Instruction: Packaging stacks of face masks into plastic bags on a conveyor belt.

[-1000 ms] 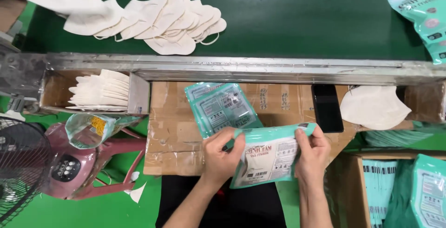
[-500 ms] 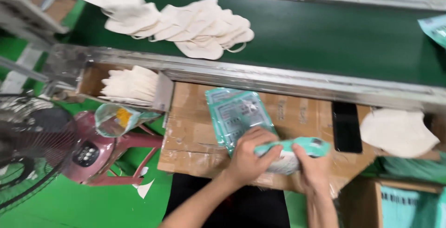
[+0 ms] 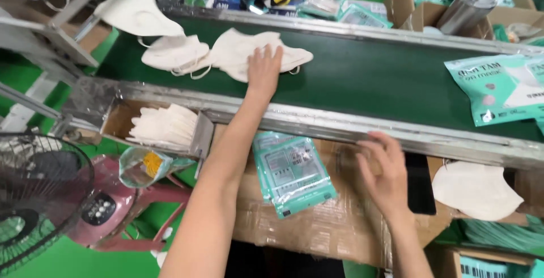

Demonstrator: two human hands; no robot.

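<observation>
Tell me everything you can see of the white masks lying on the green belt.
The white masks lie in an overlapping pile on the dark green conveyor belt, toward its left end. They look like soft folded fabric, with thin ear loops trailing at the edges. The left hand rests flat on the pile's right side.

**Hands off the packet, left hand out to the belt**

A second ago both my hands gripped a teal printed mask packet near me. Now my left hand [image 3: 264, 69] lies far out on the white folded masks [image 3: 226, 54] on the dark green conveyor belt [image 3: 368, 80], and my right hand [image 3: 385, 170] hovers empty, fingers spread, over the taped cardboard box [image 3: 317, 227].
</observation>
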